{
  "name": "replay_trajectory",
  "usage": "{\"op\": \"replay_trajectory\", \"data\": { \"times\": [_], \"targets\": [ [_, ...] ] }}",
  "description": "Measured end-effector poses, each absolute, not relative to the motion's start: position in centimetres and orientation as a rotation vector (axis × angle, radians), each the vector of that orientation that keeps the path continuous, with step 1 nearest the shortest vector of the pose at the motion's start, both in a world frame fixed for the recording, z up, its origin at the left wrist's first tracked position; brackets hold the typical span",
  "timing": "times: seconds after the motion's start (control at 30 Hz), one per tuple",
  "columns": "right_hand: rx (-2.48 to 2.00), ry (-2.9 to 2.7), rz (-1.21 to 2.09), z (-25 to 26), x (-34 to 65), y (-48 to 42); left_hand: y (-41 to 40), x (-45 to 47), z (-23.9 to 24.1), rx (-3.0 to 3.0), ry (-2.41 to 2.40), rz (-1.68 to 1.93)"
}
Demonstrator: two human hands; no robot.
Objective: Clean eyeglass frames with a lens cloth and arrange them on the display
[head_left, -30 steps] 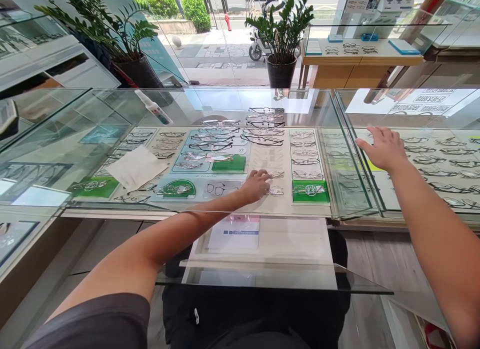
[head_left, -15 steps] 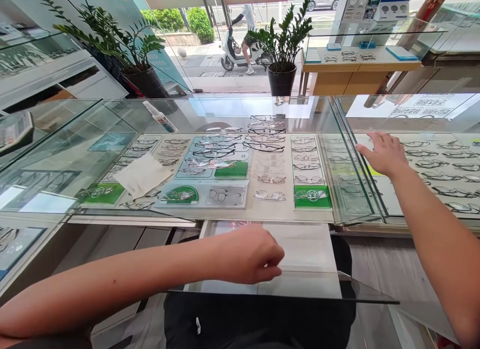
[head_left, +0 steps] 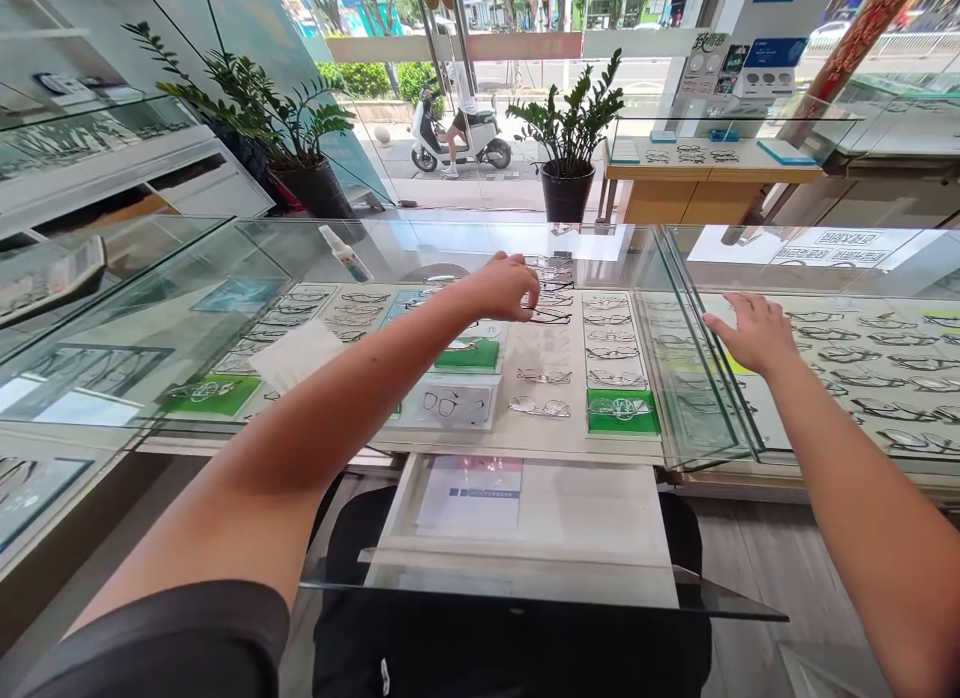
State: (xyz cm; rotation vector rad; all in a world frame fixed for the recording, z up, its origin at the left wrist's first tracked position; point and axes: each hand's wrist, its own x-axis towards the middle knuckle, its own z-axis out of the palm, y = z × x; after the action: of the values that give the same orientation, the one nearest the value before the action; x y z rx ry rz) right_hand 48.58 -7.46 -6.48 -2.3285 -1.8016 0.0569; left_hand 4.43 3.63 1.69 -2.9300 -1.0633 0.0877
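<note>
My left hand (head_left: 504, 288) reaches over the glass counter to a group of eyeglasses (head_left: 552, 317) lying in a column. Its fingers are bent together at the left end of the nearest frame, hiding part of it; the exact grip is partly covered. On the right, my right hand (head_left: 752, 333) lies with fingers spread on the glass top, beside the joint between two cases. Two clear eyeglass frames (head_left: 540, 406) and a green card (head_left: 622, 410) show nearer to me.
An open drawer (head_left: 592, 498) holding a printed paper (head_left: 471, 493) sticks out above my lap, with a glass panel edge (head_left: 540, 606) in front. A white cloth (head_left: 295, 356) and a small bottle (head_left: 346, 253) lie left. Potted plants (head_left: 568, 193) stand beyond.
My left hand has moved from above the drawer forward to the eyeglasses on the counter, uncovering the drawer. My right hand stays on the glass. The view has tilted up a little.
</note>
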Motion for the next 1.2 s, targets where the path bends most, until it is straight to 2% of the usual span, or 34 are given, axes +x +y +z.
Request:
{"op": "replay_trajectory", "data": {
  "times": [0.43,0.83,0.97,1.2],
  "targets": [
    [-2.326,-1.794,0.038,-6.7,48.6,-7.4,1.0,5.1,1.2,-2.917,-1.104,0.162],
    [-2.328,-1.803,0.046,-6.9,48.7,-7.4,-15.9,1.5,8.0,-3.518,-1.065,0.186],
    [-2.335,-1.792,0.052,-6.8,48.8,-7.4,-19.7,0.9,5.2,-3.688,-1.068,0.27],
    [-2.328,-1.81,0.046,-6.5,48.6,-7.6,-21.0,1.9,-5.3,-3.54,-1.073,0.213]
  ]
}}
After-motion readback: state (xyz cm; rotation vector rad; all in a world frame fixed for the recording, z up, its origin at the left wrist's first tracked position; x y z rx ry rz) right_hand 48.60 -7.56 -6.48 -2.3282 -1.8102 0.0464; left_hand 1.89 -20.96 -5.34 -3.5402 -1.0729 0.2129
